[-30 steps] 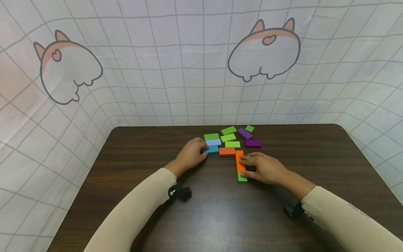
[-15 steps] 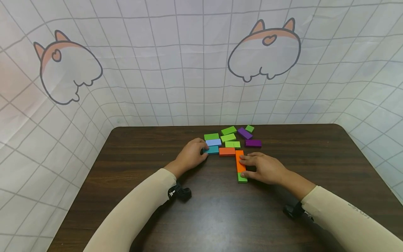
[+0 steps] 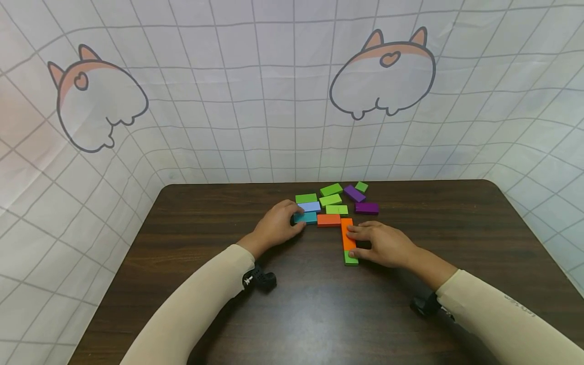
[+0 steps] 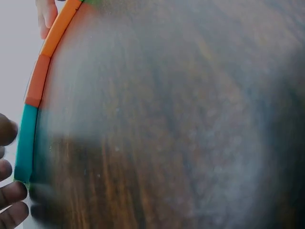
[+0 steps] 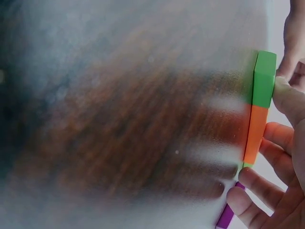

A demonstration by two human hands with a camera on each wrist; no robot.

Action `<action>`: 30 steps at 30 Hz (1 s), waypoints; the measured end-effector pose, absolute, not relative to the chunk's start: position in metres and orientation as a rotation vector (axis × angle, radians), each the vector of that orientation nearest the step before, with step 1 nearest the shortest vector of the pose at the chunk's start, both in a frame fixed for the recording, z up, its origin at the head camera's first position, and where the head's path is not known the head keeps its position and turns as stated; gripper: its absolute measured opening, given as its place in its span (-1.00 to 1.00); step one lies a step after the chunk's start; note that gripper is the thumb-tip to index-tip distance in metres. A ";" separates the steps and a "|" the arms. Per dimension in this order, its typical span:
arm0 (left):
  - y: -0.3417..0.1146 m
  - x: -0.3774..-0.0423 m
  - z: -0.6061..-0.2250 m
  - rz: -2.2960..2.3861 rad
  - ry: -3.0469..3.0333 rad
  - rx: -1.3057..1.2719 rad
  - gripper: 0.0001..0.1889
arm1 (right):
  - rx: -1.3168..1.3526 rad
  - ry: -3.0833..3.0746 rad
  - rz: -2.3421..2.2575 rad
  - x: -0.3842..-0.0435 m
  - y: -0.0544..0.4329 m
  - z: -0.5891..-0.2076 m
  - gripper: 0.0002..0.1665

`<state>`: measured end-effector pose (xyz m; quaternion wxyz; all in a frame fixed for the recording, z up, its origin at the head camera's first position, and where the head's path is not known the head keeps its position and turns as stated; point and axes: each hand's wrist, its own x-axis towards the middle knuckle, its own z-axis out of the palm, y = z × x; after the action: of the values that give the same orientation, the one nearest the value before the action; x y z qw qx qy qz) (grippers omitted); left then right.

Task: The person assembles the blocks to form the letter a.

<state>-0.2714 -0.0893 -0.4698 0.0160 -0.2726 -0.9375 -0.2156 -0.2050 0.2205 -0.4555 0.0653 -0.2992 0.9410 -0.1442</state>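
My left hand (image 3: 276,223), fingers bent, rests at the left end of a teal block (image 3: 306,218). In the left wrist view its thumb (image 4: 6,130) is at the block's upper edge, and fingertips (image 4: 13,193) are by the end. My right hand (image 3: 385,244) lies beside an upright-running orange block (image 3: 348,230), loosely bent fingers touching its right side. Its thumb touches a green block (image 3: 351,260) at the near end, also in the right wrist view (image 5: 264,78). A red-orange block (image 3: 329,220) lies between the teal and orange blocks.
Behind the row lie a light blue block (image 3: 309,207), several green blocks (image 3: 330,200) and two purple blocks (image 3: 366,208). All rest flat on the dark wood table (image 3: 292,304). A white grid-patterned cloth (image 3: 292,126) rises behind the table's back edge.
My left thumb has shifted slightly to the right along the teal block's near side. My right hand and the other blocks look unmoved.
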 end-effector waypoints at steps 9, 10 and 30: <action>-0.090 -0.275 -0.464 -0.572 -2.857 -0.897 -0.68 | -0.895 2.840 -0.439 -0.204 0.220 -0.456 -0.27; -0.090 -0.275 -0.465 -0.561 -2.854 -0.905 -0.69 | -0.893 2.840 -0.439 -0.204 0.220 -0.456 -0.28; -0.104 -0.281 -0.469 -0.554 -2.927 -0.871 -0.66 | -0.900 2.852 -0.435 -0.203 0.220 -0.458 -0.28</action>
<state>-0.2807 -0.1037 -0.4691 0.0190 -0.2806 -0.9429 -0.1786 -0.2030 0.2198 -0.4576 0.0595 -0.2973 0.9420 -0.1438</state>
